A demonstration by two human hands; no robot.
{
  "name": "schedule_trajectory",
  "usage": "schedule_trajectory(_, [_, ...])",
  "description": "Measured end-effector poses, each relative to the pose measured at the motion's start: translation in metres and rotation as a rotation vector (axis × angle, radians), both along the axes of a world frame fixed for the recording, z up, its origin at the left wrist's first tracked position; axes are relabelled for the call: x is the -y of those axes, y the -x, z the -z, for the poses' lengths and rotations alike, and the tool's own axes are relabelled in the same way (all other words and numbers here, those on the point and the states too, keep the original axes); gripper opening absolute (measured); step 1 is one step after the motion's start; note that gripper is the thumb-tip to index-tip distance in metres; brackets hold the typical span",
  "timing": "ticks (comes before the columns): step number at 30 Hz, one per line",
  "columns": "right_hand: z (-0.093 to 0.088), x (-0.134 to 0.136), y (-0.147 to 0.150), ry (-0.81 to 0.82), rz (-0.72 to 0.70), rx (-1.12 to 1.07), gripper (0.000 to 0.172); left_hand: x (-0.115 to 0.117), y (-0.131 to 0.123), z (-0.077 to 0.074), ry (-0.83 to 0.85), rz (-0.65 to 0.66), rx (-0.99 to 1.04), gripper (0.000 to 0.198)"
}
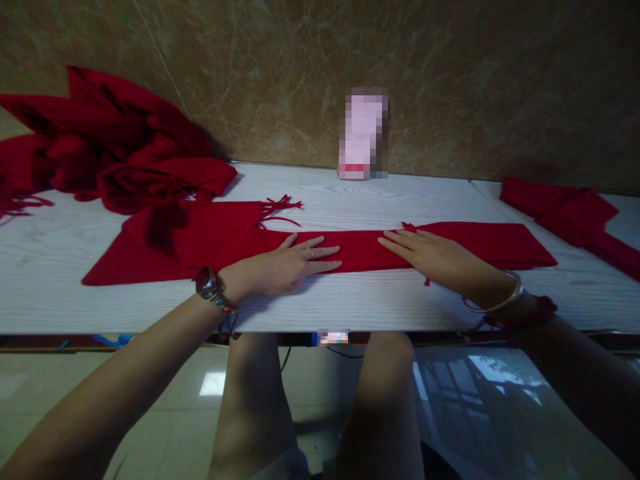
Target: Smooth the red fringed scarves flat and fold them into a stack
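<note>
A red fringed scarf (357, 250) lies across the white table in a long, narrow folded strip, wider and loosely spread at its left end. My left hand (287, 263) rests flat on the strip left of its middle, fingers spread and pointing right. Farther right, my right hand (433, 257) lies flat on the same strip with its fingers stretched toward the left. Neither hand grips the cloth. Fringe threads stick out at the upper left part and by the right hand.
A heap of red scarves (135, 133) fills the table's back left. Folded red cloth (570, 213) lies at the right. A blurred pink object (364, 133) leans against the brown marbled wall (280, 80) behind the white table (150, 313). My knees are below the front edge.
</note>
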State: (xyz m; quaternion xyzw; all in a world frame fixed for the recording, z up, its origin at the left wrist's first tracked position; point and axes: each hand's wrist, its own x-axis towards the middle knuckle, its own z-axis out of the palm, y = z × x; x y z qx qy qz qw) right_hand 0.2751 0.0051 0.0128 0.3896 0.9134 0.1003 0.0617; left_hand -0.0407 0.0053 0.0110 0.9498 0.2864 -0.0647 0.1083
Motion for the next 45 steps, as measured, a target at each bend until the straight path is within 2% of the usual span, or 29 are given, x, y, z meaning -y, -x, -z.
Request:
schedule_trajectory(6, [0.007, 0.003, -0.027, -0.042, 0.121, 0.057, 0.057, 0.000, -0.001, -0.003, 0.016, 0.014, 0.018, 0.064])
schedule_trajectory(10, [0.001, 0.006, -0.029, 0.073, 0.177, 0.042, 0.064, 0.001, -0.001, -0.006, 0.020, 0.019, 0.003, 0.058])
schedule_trajectory(14, [-0.017, 0.013, -0.013, 0.317, 0.131, -0.070, 0.065, 0.001, 0.000, -0.006, -0.005, 0.044, -0.001, 0.055])
schedule_trajectory(17, [-0.020, 0.020, 0.016, 0.390, 0.080, -0.229, 0.059, 0.000, 0.001, -0.004, -0.005, 0.043, 0.015, 0.055])
schedule_trajectory(21, [0.003, 0.019, 0.058, 0.272, 0.156, -0.379, 0.053, 0.000, 0.002, -0.003, 0.000, 0.033, 0.007, 0.054])
schedule_trajectory(24, [0.020, 0.015, 0.073, 0.178, 0.151, -0.372, 0.049, 0.000, 0.002, -0.002, 0.004, 0.022, -0.003, 0.051])
schedule_trajectory(28, [0.025, 0.014, 0.070, 0.124, 0.162, -0.350, 0.047, 0.001, 0.001, -0.001, -0.012, -0.031, 0.020, 0.054])
schedule_trajectory(35, [0.027, 0.008, 0.057, 0.039, 0.377, -0.417, 0.049, 0.002, 0.000, 0.000, -0.025, -0.013, 0.009, 0.049])
schedule_trajectory(37, [0.028, 0.007, 0.056, 0.015, 0.327, -0.496, 0.047, 0.001, 0.001, 0.000, -0.034, 0.003, 0.023, 0.048])
schedule_trajectory(40, [0.026, 0.008, 0.058, 0.056, 0.119, -0.579, 0.042, -0.002, 0.004, -0.001, -0.049, 0.023, 0.058, 0.046])
schedule_trajectory(42, [0.025, 0.010, 0.061, 0.125, -0.008, -0.549, 0.039, -0.005, 0.007, -0.002, -0.065, 0.032, 0.085, 0.046])
schedule_trajectory(45, [0.025, 0.012, 0.065, 0.164, -0.066, -0.467, 0.038, -0.009, 0.009, -0.002, -0.087, 0.044, 0.109, 0.047])
